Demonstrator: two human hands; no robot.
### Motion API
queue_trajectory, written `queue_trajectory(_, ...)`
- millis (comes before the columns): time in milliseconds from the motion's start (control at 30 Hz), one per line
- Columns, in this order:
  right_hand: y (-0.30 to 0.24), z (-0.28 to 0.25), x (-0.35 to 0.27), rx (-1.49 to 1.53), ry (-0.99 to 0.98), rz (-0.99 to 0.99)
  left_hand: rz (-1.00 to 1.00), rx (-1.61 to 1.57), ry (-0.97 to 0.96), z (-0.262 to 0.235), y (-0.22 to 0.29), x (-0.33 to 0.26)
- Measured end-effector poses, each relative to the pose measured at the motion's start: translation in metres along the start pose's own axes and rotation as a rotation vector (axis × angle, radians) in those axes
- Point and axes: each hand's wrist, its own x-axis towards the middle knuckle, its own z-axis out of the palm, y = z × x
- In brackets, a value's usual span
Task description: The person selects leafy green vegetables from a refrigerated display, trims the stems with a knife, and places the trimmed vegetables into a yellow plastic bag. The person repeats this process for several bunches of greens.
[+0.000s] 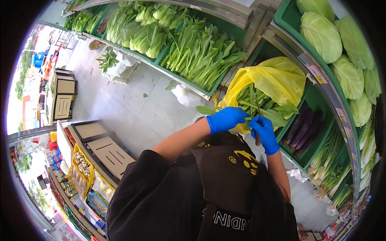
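My left hand (227,119), in a blue glove, is closed around a leafy green stalk (206,109) whose broad leaf sticks out to the left. Close beside it my right hand (264,134), also gloved in blue, grips a slim knife (257,140); its brownish handle shows below the fingers and the thin dark blade points away from me. Both hands meet at the near edge of an open yellow plastic bag (277,78). Loose leafy greens (251,96) fill the bag's mouth. The exact spot where the blade meets the stalk is too small to make out.
Green crates of leafy vegetables (201,56) line the far side. To the right are eggplants (303,128), spring onions (323,156) and a shelf of cabbages (321,36). A white bag (186,95) lies on the tiled floor (148,108). Mushrooms (82,164) stand at left.
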Motion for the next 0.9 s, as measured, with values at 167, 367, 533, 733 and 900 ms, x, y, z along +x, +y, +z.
queue_trajectory(167, 0.001, 0.001, 0.015, 0.026, 0.351, -0.089, 0.157, 0.772, 0.054, -0.079, -0.049, -0.036)
queue_trajectory(367, 0.012, -0.005, 0.019, -0.065, 0.651, -0.119, 0.338, 1.065, -0.133, -0.137, -0.136, -0.028)
queue_trajectory(533, 0.012, 0.006, 0.011, -0.023, 0.661, -0.068, 0.676, 1.048, -0.305, -0.129, -0.235, -0.031)
queue_trajectory(733, 0.028, -0.001, -0.023, 0.065, 0.764, -0.024, 0.387, 0.842, -0.098, -0.133, -0.211, -0.056)
queue_trajectory(900, 0.062, -0.009, -0.037, 0.152, 0.802, 0.040, -0.375, 0.198, 0.379, -0.086, -0.210, -0.048)
